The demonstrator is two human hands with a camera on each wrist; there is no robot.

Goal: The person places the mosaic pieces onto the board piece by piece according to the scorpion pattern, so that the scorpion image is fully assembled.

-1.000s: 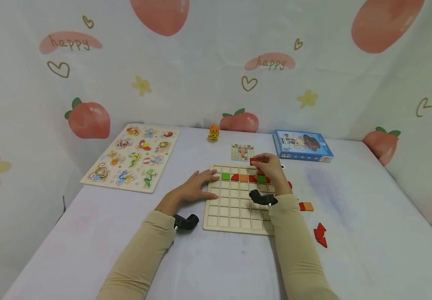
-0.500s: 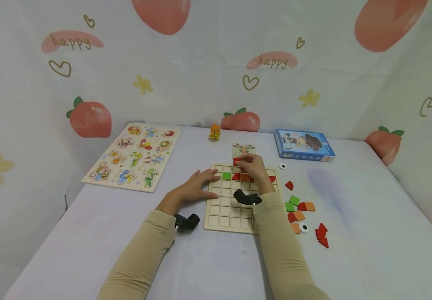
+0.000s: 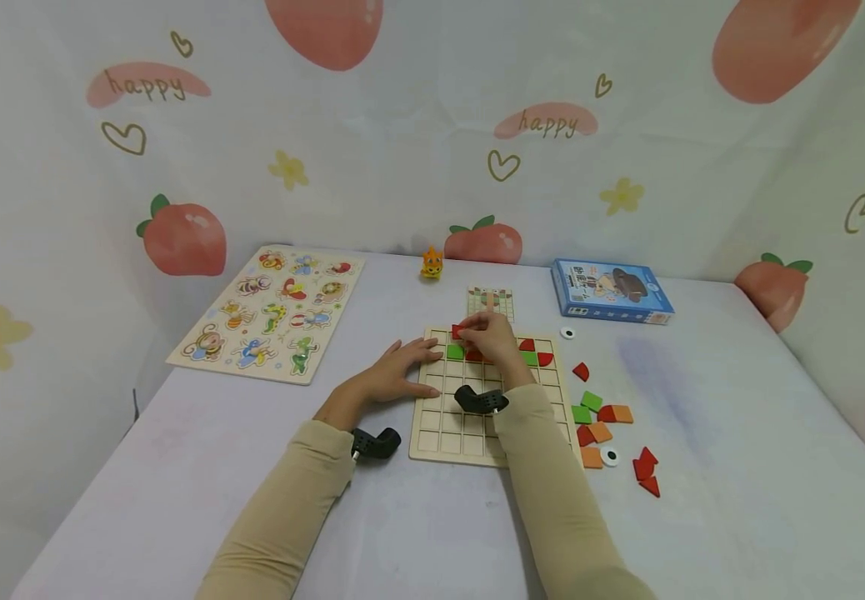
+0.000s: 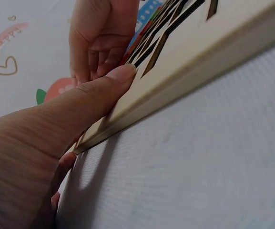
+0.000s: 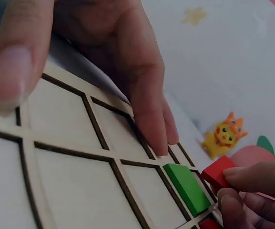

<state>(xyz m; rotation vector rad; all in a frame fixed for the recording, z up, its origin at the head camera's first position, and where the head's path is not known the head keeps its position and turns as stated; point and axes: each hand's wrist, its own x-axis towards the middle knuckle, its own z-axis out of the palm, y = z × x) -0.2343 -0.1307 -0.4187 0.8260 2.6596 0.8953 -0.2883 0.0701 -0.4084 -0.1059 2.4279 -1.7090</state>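
Observation:
A wooden grid board (image 3: 451,425) lies on the table. My left hand (image 3: 389,375) rests along its left edge, thumb and fingertips on the frame. Between thumb and fingers, my right hand (image 3: 494,337) pinches a small red tile (image 5: 215,172). That tile is held close over the board's top row, just behind a green square tile (image 5: 187,187) seated in the grid. Farther along the same row sit another green tile (image 3: 528,358) and a red rounded piece (image 3: 545,359). The right hand hides some pieces in between.
Behind the board lies a small pattern card (image 3: 503,307), with a blue box (image 3: 612,292) to its right. Loose red, green and orange tiles (image 3: 599,432) and white eye discs (image 3: 609,456) are scattered rightward. An insect puzzle board (image 3: 267,317) and a toy figure (image 3: 432,263) stand left and back.
My right hand has moved left across the board's top with the red tile, uncovering pieces on the right. The left hand has stayed on the board's edge.

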